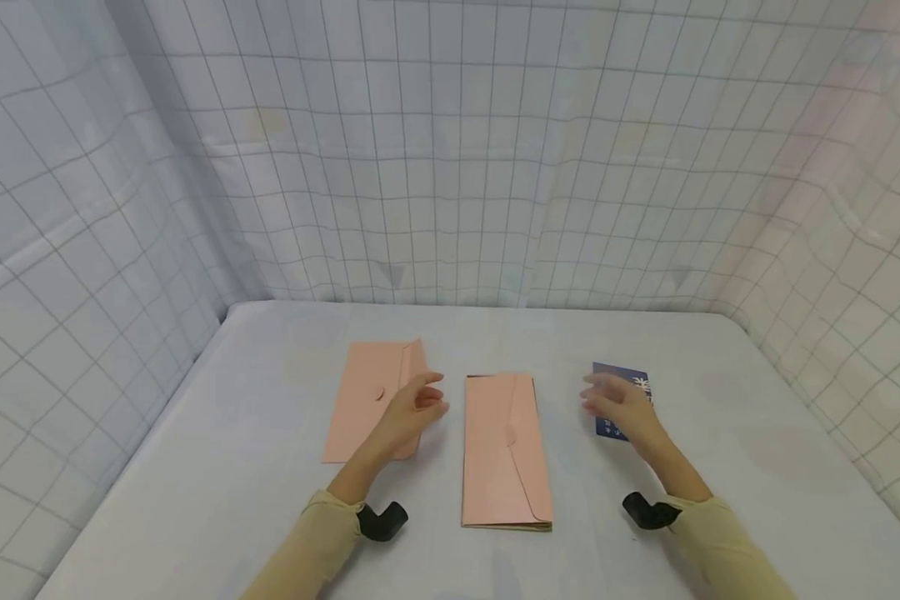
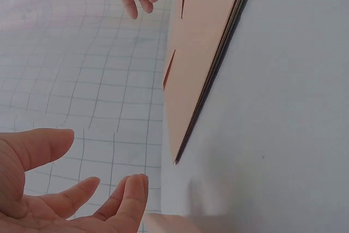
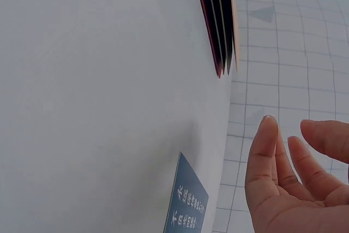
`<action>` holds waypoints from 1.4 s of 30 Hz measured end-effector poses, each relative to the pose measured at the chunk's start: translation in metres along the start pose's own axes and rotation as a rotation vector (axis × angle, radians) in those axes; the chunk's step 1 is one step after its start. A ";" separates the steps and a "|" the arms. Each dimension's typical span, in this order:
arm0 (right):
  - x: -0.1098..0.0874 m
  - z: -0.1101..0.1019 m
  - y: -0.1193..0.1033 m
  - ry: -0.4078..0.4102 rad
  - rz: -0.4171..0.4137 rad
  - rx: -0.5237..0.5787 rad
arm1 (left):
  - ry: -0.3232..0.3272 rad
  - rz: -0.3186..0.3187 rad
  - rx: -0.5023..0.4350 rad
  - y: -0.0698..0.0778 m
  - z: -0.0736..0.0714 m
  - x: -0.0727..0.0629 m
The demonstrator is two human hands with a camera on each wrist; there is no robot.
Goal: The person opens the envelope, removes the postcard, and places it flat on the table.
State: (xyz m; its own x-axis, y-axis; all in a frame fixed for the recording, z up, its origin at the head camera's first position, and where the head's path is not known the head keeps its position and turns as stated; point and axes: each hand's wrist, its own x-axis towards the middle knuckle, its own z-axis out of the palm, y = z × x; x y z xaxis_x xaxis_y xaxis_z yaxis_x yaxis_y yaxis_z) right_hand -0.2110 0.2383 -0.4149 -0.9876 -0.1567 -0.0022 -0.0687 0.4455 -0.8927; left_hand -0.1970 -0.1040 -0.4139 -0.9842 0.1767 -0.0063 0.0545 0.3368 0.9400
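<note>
My left hand (image 1: 412, 410) hovers over the right side of a flat pink envelope (image 1: 363, 400), fingers loosely bent and holding nothing. Between the hands lies a stack of pink envelopes (image 1: 501, 467) with a curved flap on top; dark layered edges (image 3: 218, 25) show from the side in the right wrist view. My right hand (image 1: 621, 404) is above a dark blue card (image 1: 607, 427) with white lettering, partly hiding it. Nothing is between the right thumb and fingers, which stand apart in the right wrist view.
All the items lie on a white table (image 1: 270, 367). White curtains with a dark grid (image 1: 465, 167) hang behind the far edge and along both sides. Black wrist mounts (image 1: 382, 522) sit at the cuffs of the pale yellow sleeves (image 1: 311, 542).
</note>
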 end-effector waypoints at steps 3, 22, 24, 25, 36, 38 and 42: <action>0.001 0.005 0.002 -0.006 -0.007 0.008 | -0.003 -0.003 -0.026 -0.002 0.005 -0.001; 0.000 0.018 0.005 -0.046 -0.008 0.058 | -0.031 -0.002 0.009 -0.005 0.019 -0.005; 0.000 0.019 0.005 -0.053 -0.018 0.062 | -0.034 -0.014 0.010 -0.006 0.020 -0.005; 0.000 0.020 0.005 -0.056 -0.025 0.067 | -0.037 -0.020 0.009 -0.006 0.020 -0.005; 0.004 0.031 0.005 -0.093 -0.034 0.075 | -0.059 -0.032 -0.005 -0.005 0.024 -0.005; 0.004 0.032 0.005 -0.104 -0.038 0.081 | -0.057 -0.037 -0.010 -0.004 0.025 -0.005; 0.005 0.035 0.004 -0.127 -0.039 0.100 | -0.055 -0.034 -0.018 -0.006 0.028 -0.006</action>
State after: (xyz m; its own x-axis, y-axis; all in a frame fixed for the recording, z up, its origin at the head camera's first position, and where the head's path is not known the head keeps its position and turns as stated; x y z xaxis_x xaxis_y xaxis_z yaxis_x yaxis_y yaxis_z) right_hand -0.2108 0.2087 -0.4341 -0.9584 -0.2849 -0.0177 -0.0862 0.3481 -0.9335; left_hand -0.1867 -0.0811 -0.4286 -0.9747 0.2162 -0.0567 0.0175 0.3266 0.9450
